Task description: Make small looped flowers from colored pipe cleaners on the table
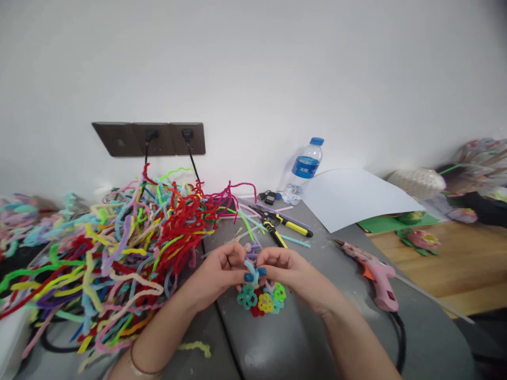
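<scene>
Fingers [272, 255], both hands: those of your left hand [219, 269] and right hand [291, 269] pinched together on one light-blue pipe cleaner [252, 270], in front of you above the grey desk [309, 338]. Just below them: looped pipe-cleaner flowers [265, 303] in teal, yellow, red and green; whether these are held, you cannot tell. To your right: one pink glue gun [374, 274]. To your left: one heaped pile of multicoloured pipe cleaners [134, 258]. Beyond your hands: yellow-and-black-handled pliers [293, 225]. Against the wall: one blue-capped water bottle [307, 167], tilted.
</scene>
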The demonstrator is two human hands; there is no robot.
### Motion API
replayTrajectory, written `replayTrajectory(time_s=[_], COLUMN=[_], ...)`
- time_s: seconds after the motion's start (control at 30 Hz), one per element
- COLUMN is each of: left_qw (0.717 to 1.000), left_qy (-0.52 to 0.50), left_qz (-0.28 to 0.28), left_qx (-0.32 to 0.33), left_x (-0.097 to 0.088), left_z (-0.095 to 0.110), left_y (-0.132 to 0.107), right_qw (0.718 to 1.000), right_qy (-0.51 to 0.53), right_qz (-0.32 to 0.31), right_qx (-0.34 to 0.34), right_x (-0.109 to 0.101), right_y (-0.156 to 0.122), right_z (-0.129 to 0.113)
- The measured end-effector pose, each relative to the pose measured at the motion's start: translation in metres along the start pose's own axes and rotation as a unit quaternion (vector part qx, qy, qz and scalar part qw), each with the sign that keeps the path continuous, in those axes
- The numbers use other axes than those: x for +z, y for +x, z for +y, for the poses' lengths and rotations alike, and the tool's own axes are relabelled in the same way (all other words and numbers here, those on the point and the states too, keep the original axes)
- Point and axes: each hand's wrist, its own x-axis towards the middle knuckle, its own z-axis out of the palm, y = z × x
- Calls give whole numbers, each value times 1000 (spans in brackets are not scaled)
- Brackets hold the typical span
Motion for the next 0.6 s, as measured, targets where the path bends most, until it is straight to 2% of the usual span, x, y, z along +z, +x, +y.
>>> replayTrajectory(time_s=[0.17, 0.27, 0.6], left_qw=[991, 986, 993], left_qy=[33, 9, 32], left_qz=[104, 139, 104], left_qx=[73, 90, 52], left_x=[-3, -2, -3], left_z=[-3, -2, -6], left_y=[7, 8, 6], right_qw=[997, 993, 990], right_qy=[-33, -26, -43], right_qz=[69, 101, 104], right_qx=[-18, -47, -81], right_x=[-4, -3, 3], right_y=[2, 3, 4], right_z=[1, 1, 6])
